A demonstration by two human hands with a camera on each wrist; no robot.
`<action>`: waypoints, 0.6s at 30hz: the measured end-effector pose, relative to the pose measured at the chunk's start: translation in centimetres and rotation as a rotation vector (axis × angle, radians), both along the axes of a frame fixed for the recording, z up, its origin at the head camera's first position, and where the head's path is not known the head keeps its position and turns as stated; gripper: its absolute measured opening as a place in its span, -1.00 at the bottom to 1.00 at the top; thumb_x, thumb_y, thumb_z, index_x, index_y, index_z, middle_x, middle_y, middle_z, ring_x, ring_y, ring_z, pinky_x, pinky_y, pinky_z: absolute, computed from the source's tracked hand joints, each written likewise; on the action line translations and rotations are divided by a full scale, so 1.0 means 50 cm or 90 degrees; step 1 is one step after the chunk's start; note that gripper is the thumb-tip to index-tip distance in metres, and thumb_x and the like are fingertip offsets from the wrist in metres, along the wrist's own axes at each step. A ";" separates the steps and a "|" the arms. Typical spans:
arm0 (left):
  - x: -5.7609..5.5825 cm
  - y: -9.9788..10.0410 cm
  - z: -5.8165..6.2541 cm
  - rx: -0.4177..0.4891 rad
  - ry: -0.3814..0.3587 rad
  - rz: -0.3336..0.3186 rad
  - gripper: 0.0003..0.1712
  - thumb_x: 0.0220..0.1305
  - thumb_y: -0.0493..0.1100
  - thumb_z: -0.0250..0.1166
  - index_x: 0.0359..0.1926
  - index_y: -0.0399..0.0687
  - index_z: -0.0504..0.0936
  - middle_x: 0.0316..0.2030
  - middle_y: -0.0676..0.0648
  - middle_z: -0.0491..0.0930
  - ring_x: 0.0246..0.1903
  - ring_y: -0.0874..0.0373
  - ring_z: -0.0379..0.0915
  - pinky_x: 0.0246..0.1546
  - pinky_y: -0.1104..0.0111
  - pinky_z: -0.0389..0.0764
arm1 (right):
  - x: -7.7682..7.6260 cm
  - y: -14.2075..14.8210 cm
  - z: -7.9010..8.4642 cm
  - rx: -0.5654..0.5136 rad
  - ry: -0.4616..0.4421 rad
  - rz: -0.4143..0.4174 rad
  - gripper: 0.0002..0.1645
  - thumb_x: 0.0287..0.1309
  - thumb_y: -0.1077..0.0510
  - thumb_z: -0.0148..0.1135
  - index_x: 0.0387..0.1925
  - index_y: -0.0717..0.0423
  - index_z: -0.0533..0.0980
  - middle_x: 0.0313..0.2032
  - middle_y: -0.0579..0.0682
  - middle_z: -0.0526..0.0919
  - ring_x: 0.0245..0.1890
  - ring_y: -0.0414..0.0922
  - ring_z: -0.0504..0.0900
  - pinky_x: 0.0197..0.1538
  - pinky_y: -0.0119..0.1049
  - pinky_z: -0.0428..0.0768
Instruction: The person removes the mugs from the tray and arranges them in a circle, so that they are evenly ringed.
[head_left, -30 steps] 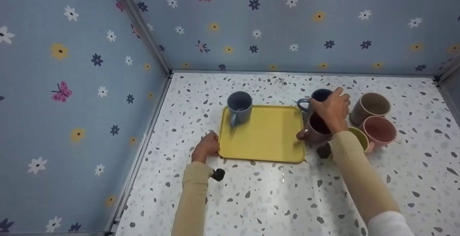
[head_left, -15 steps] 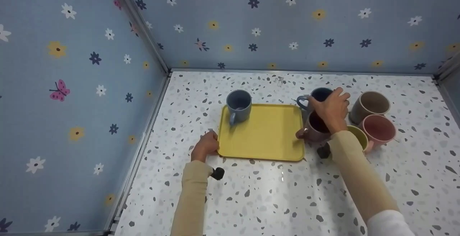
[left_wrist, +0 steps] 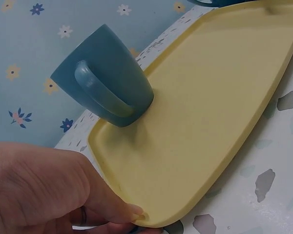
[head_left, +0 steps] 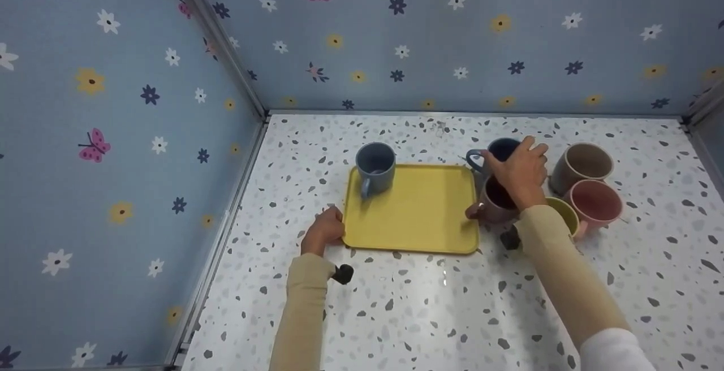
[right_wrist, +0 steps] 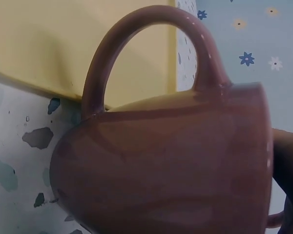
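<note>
At the near left corner of a yellow tray (head_left: 413,218), my left hand (head_left: 325,228) pinches the rim, with the thumb (left_wrist: 129,212) on top in the left wrist view. A blue-grey mug (head_left: 377,176) stands upright at the tray's far left, its handle turned towards me. To the right of the tray, my right hand (head_left: 521,174) grips a dark blue mug (head_left: 500,147) from above, thumb and fingers spread across its rim. Just in front of that mug stands a mauve mug (head_left: 496,210). It fills much of the right wrist view and hides most of the right hand there.
Under and beside the right forearm are a yellow-green mug (head_left: 565,218), a pink mug (head_left: 597,204) and a taupe mug (head_left: 582,167). The speckled white table (head_left: 396,309) meets flowered blue panels (head_left: 430,37) at the back and left.
</note>
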State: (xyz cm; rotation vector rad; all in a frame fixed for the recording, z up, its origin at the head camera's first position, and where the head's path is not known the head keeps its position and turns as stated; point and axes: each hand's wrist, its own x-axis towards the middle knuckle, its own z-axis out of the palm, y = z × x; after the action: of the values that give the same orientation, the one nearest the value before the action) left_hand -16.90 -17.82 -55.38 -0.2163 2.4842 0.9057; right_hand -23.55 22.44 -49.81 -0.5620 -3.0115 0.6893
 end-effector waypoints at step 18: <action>0.000 0.006 0.004 0.001 0.003 -0.002 -0.87 0.13 -0.38 -0.03 -0.38 -0.07 0.24 -0.39 -0.07 0.26 -0.19 -0.07 0.25 -0.27 0.28 0.25 | -0.018 -0.093 0.020 -0.069 0.287 0.199 -0.28 0.26 0.00 0.13 0.29 0.33 0.19 0.22 0.37 0.23 0.25 0.24 0.23 0.26 0.10 0.25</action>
State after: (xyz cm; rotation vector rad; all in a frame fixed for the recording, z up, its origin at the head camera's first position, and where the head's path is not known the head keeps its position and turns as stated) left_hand -16.91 -17.52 -55.16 -0.2093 2.4872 0.9080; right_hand -24.44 17.79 -48.83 0.0696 -2.6635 0.8576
